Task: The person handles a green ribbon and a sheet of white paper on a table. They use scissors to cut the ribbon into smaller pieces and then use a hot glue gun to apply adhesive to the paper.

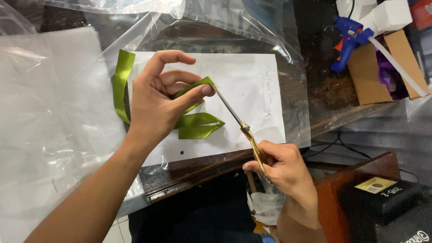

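**Head view: green ribbon pinched for a snip at the fold**

Everything here sits relative to the white paper sheet (243, 76) lying on the dark table.

Off the sheet's left edge, clear plastic film (49, 112) covers the bench, and a loose end of the green ribbon (198, 126) curls up over that same edge. Above the sheet's left half, the left hand (155, 101) is closed on the ribbon, thumb and forefinger pinching a folded point, while two finished loops rest on the paper just below the hand.

Toward the sheet's middle, the scissors (240, 126) reach in with their blade tips touching the pinched point. Whether the blades are parted or closed cannot be told. Just off the sheet's lower right corner, the right hand (281, 168) grips the gold handles.

To cut well, I judge the pinch should stay firm close to the blades, with the ribbon taut and the thumb clear of the edge.

Beyond the sheet's upper right corner lie a blue glue gun (348, 38) and cardboard pieces (366, 76).
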